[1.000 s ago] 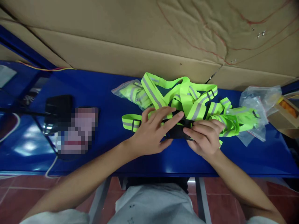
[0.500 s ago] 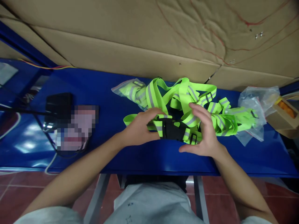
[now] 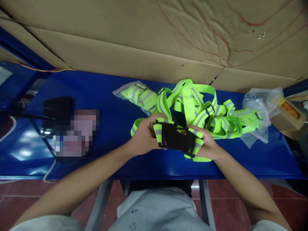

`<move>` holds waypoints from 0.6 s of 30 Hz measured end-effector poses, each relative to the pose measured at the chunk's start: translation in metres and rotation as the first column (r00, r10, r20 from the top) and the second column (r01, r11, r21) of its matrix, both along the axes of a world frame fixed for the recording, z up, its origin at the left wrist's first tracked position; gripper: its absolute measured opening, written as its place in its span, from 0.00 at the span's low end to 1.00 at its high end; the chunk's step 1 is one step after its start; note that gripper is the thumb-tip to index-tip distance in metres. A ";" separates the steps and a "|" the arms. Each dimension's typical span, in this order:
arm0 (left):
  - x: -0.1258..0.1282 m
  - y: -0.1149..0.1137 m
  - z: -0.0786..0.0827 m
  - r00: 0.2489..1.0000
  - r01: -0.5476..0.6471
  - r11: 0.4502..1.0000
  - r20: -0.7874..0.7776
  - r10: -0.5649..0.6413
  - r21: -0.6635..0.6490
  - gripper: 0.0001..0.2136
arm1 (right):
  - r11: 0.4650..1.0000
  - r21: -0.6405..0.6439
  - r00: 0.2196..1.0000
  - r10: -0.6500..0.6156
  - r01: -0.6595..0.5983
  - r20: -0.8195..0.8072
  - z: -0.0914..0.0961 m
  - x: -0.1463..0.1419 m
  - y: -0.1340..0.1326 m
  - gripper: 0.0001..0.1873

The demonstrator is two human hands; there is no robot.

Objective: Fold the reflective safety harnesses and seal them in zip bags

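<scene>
A black side-release buckle (image 3: pixel 178 137) joins the ends of a lime-green reflective strap (image 3: pixel 187 96) with grey stripes. On the buckle's left side, my left hand (image 3: pixel 145 136) is closed around the strap. My right hand (image 3: pixel 205 142) grips the strap at the other side, its fingers partly hidden behind the webbing. Loops of the strap lie heaped on the blue table beyond both hands. Behind my left hand rests a clear bag (image 3: pixel 138 96) with more green strap inside. To the right, a rolled bundle of strap (image 3: pixel 225 126) lies near my right hand.
Clear plastic bags (image 3: pixel 261 106) lie at the right, beside an open cardboard box (image 3: pixel 287 118) with an orange item. At the left are a black device (image 3: pixel 56 110) with cables and a pixelated flat object (image 3: pixel 81 128). A brown cardboard panel (image 3: pixel 120 48) backs the blue table (image 3: pixel 120 86).
My right hand has closed from an open curve onto the strap beside the buckle. The buckle is raised closer to the camera, and the strap loops behind have shifted.
</scene>
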State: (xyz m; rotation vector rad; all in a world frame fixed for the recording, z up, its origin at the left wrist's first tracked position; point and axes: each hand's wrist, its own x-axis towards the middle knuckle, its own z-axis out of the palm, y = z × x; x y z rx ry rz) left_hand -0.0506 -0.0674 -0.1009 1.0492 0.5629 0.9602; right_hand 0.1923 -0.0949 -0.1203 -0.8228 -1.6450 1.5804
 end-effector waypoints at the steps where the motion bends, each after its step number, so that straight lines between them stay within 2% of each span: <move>1: 0.000 -0.001 -0.001 0.997 0.066 0.997 0.032 -0.065 -0.045 0.24 | 0.995 -0.099 0.997 0.009 -0.017 -0.078 0.000 -0.002 -0.001 0.19; 3: -0.002 0.000 -0.006 0.957 0.280 0.950 0.112 -0.266 -0.138 0.23 | 0.960 -0.269 0.976 0.013 -0.073 -0.218 0.002 -0.005 0.000 0.19; 4: -0.003 0.002 -0.010 0.913 0.403 0.898 0.150 -0.380 -0.175 0.23 | 0.930 -0.348 0.955 0.013 -0.121 -0.297 0.004 -0.006 0.000 0.19; 6: -0.006 0.006 -0.019 0.792 0.609 0.760 0.211 -0.573 -0.225 0.26 | 0.862 -0.441 0.899 0.038 -0.250 -0.437 0.007 -0.006 0.001 0.18; 9: -0.007 0.012 -0.031 0.626 0.779 0.584 0.323 -0.709 -0.228 0.29 | 0.770 -0.475 0.819 0.104 -0.426 -0.565 0.005 -0.001 0.000 0.20; 11: -0.007 0.014 -0.032 0.529 0.843 0.514 0.415 -0.740 -0.157 0.31 | 0.743 -0.517 0.838 0.107 -0.425 -0.535 -0.002 0.005 -0.003 0.27; 13: -0.005 0.015 -0.028 0.475 0.866 0.496 0.414 -0.776 -0.064 0.30 | 0.740 -0.584 0.895 0.056 -0.335 -0.442 -0.009 0.012 -0.006 0.37; 14: -0.005 0.016 -0.025 0.474 0.868 0.496 0.367 -0.800 -0.041 0.28 | 0.737 -0.610 0.916 0.031 -0.291 -0.400 -0.011 0.014 -0.007 0.42; 16: -0.005 0.015 -0.019 0.508 0.858 0.510 0.250 -0.824 -0.060 0.23 | 0.737 -0.616 0.926 0.033 -0.277 -0.377 -0.012 0.015 -0.009 0.42; 18: -0.006 0.013 -0.017 0.554 0.833 0.540 0.161 -0.817 -0.125 0.17 | 0.734 -0.577 0.900 0.107 -0.358 -0.422 -0.011 0.010 -0.008 0.40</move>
